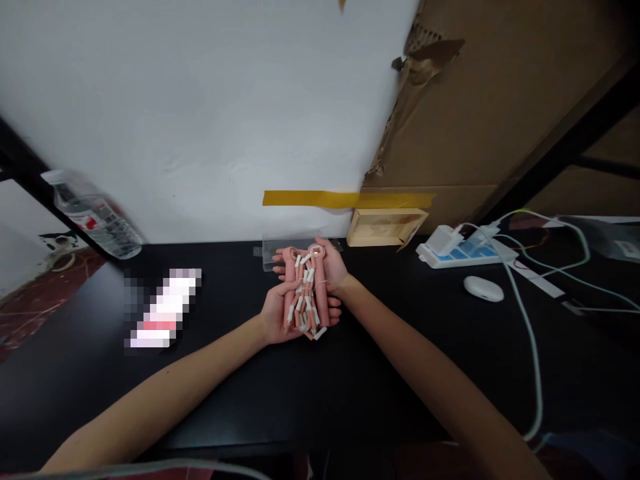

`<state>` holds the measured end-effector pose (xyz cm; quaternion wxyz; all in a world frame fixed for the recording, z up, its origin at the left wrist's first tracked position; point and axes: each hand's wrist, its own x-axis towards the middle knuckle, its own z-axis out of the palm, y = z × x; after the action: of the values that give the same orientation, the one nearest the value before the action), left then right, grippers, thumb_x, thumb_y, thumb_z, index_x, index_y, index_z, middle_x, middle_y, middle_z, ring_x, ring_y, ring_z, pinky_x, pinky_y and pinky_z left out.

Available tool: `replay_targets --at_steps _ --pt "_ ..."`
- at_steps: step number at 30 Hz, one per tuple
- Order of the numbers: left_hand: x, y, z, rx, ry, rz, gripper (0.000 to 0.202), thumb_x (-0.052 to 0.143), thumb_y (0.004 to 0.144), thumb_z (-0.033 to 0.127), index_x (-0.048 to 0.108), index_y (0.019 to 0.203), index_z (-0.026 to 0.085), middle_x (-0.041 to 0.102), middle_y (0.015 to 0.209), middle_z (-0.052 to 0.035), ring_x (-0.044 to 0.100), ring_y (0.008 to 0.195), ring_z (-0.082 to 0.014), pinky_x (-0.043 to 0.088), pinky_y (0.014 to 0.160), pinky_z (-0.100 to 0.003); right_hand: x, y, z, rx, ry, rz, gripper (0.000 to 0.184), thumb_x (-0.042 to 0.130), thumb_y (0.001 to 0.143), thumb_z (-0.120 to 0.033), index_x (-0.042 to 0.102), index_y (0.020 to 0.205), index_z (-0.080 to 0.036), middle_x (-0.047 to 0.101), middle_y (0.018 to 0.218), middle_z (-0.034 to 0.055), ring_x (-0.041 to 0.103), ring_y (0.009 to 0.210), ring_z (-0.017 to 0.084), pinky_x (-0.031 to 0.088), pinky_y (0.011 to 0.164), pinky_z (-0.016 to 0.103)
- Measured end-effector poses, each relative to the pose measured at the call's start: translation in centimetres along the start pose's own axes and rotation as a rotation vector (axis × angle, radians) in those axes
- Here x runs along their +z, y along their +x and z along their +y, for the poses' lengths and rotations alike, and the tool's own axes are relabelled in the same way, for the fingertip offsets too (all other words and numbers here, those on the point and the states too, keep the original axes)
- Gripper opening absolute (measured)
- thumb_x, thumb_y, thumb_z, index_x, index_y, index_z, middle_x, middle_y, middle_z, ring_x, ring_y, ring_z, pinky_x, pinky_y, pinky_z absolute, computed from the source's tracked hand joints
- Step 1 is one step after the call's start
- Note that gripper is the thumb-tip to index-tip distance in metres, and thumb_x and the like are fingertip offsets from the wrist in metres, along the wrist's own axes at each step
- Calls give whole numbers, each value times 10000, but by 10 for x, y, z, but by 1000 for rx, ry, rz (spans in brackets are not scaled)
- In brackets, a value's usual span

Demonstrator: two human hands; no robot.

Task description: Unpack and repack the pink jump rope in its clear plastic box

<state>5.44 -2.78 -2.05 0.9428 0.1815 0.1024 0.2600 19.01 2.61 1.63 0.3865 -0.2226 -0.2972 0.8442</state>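
Note:
A jump rope (307, 293) with pink and white beads lies bundled across both my hands, above the black table. Its left pink handle (289, 290) and right pink handle (323, 297) stand roughly parallel, with the beaded cord folded between them. My left hand (274, 313) supports the bundle from the lower left, its thumb laid over the left handle. From the upper right, my right hand (337, 270) cradles the other side, and fingertips show past both edges. Behind the hands is a clear plastic case (270, 245), partly hidden by them.
A water bottle (95, 213) leans at the far left, near a pixelated bright rectangle (170, 303). To the right are a shallow wooden box (385, 230), a power strip (465, 253) with cables and a white earbud case (483, 289). The wall and cardboard (475, 120) bound the table's back.

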Motion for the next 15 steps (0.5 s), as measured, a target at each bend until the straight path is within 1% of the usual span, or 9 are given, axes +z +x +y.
replay_targets --at_steps 2,4,8,12,15 --pt "-2 -1 -1 -6 16 28 504 496 849 386 656 1160 22 723 982 -207 713 882 -311 458 941 -488 3 -1 0 9 48 16 649 153 949 -490 647 1126 -108 747 1045 185 715 959 320 562 890 528" --pt "-3 -2 -1 -12 31 49 473 501 852 386 669 1106 25 721 941 -197 709 831 -290 472 919 -474 4 -1 0 22 69 6 595 219 921 -464 648 1117 -100 748 1045 187 711 969 326 552 907 532" --pt "-3 -2 0 -38 36 60 452 532 831 380 664 1100 43 707 897 -168 698 842 -289 477 901 -470 -1 0 1 38 49 -32 506 323 870 -432 649 1064 -97 760 982 188 701 1003 355 532 925 564" --pt "-3 -2 1 -91 51 58 423 577 813 376 669 1077 60 691 845 -141 690 823 -278 483 884 -454 -8 1 2 50 36 -51 458 368 868 -413 641 1062 -100 762 966 178 707 1004 352 514 944 573" --pt "-5 -1 2 -104 77 59 401 595 804 373 672 1055 69 694 846 -136 693 816 -272 481 891 -453 -11 2 3 33 29 -52 462 376 877 -424 646 1061 -97 761 965 178 717 979 345 514 948 562"
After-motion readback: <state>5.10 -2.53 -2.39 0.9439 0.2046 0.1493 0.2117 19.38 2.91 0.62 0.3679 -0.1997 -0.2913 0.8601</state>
